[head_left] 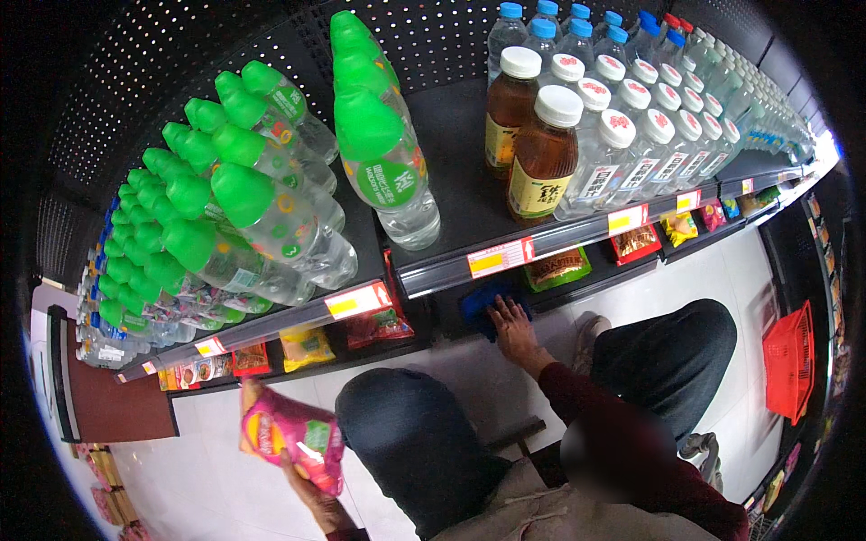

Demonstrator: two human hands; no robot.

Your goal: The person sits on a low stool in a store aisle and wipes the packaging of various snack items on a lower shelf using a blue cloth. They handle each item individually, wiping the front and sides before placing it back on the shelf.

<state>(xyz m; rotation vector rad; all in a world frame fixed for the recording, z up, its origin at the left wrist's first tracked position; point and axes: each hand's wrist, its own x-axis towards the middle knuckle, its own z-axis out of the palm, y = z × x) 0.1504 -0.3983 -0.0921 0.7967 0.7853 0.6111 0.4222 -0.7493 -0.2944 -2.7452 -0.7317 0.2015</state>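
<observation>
My left hand [312, 488] grips the lower end of a pink snack bag [328, 443], held above the floor left of my knee. The bag's far end is somewhat blurred. On the low shelf [433, 331], my right hand [517, 338] presses on a blue cloth [477, 308] with its fingers spread over it. Just right of the cloth lies a green snack bag [558, 270]. To its left, a red snack bag [382, 326] rests partly under the upper shelf's edge.
Green-capped water bottles [385, 176] and brown tea bottles [544, 162] stand on the upper shelf [450, 122], near clear white-capped bottles [612, 162]. Its price-tag rail [440, 278] overhangs the low shelf. A red shopping basket [788, 365] sits on the floor at right.
</observation>
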